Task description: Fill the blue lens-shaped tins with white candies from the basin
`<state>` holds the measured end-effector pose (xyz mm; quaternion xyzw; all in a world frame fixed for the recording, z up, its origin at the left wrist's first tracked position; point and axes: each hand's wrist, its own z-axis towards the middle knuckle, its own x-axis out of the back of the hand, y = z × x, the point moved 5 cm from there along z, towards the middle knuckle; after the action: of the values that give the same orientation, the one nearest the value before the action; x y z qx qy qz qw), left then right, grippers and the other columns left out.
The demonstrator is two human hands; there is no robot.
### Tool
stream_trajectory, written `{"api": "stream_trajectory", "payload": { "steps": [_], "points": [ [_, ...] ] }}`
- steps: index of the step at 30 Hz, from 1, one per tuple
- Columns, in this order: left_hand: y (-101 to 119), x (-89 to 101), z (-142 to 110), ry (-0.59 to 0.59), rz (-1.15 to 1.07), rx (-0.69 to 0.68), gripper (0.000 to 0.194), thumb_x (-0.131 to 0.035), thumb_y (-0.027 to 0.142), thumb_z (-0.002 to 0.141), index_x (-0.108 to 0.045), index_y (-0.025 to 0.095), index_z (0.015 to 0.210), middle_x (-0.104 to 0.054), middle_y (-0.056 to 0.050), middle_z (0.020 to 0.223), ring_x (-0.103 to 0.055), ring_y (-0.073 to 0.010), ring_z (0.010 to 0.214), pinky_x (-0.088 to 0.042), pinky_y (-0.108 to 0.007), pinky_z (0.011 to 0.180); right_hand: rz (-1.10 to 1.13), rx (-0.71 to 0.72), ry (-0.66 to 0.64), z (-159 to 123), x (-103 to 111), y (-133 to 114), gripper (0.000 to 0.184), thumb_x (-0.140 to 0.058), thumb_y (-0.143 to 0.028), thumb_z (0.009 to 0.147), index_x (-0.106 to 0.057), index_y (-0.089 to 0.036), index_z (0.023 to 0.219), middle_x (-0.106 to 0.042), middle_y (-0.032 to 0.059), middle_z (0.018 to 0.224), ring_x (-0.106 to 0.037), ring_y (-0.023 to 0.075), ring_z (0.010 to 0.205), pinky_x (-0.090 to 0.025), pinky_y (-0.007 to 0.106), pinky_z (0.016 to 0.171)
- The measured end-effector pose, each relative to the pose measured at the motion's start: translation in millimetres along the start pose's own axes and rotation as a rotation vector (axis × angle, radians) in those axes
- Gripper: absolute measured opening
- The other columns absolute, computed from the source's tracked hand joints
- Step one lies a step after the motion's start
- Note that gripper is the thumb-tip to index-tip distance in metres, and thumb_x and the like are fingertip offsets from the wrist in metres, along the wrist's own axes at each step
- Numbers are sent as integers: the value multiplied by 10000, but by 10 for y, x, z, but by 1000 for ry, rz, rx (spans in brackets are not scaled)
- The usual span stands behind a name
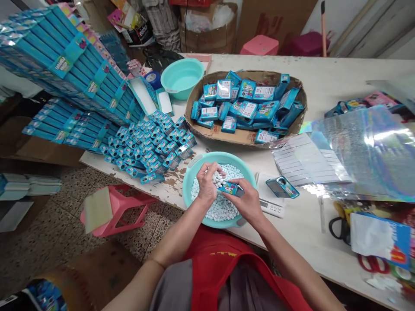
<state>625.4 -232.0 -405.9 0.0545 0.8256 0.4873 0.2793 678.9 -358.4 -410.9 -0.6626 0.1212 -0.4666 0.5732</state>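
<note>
A teal bowl (194, 172) full of small pale-blue candies (223, 207) sits at the table's near edge. Over it, my left hand (207, 183) is cupped shut on a handful of candies. My right hand (244, 198) grips a small blue box (231, 188), held on its side against the left hand's fingers. Another small blue box (282, 187) lies open on the table just right of the bowl, beside a white scale (272, 206).
A cardboard tray (240, 136) holds several blue boxes. Rows of filled boxes (152, 144) and stacked blue cartons (65, 65) stand to the left. An empty teal bowl (182, 77) sits behind. Holographic sheets (366, 151), scissors (339, 226) and a pink stool (119, 209) lie around.
</note>
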Motion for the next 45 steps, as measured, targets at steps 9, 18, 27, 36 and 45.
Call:
{"api": "stream_trajectory", "payload": {
  "steps": [9, 18, 27, 36, 45],
  "points": [
    [-33, -65, 3, 14, 21, -87, 353, -683, 424, 724, -472, 167, 605, -494, 37, 542, -489, -71, 470, -375, -210, 471, 30, -26, 8, -19, 83, 20, 274, -708, -394, 717, -642, -230, 927, -688, 54, 914, -637, 255, 897, -488, 402, 816],
    [-57, -72, 5, -13, 40, -76, 402, -675, 479, 743, -437, 177, 626, -444, 56, 504, -428, -53, 412, -298, -193, 399, 86, -64, -12, -24, 24, 67, 295, -711, -413, 703, -650, -232, 928, -693, 49, 923, -640, 253, 902, -492, 400, 823],
    [-148, -87, 30, -42, 98, -37, 422, -694, 507, 706, -436, 181, 631, -426, 71, 473, -380, -38, 359, -246, -178, 353, 108, -103, 4, -76, -23, 152, 319, -716, -409, 694, -653, -225, 948, -689, 55, 937, -631, 244, 887, -491, 389, 809],
    [-119, 208, 314, -169, 504, -67, 283, -651, 444, 745, -618, 168, 694, -644, -32, 704, -592, -127, 693, -444, -221, 618, 188, -195, 29, -108, 93, 313, 332, -736, -407, 673, -657, -217, 934, -686, 52, 968, -632, 242, 932, -482, 389, 849],
    [-226, 121, 1, -504, 777, 39, 299, -677, 348, 709, -685, 187, 962, -667, -67, 1043, -589, -215, 1002, -452, -330, 884, 418, -257, 31, -132, 13, 314, 382, -785, -404, 617, -652, -219, 923, -672, 28, 915, -620, 214, 869, -484, 357, 821]
  ]
}}
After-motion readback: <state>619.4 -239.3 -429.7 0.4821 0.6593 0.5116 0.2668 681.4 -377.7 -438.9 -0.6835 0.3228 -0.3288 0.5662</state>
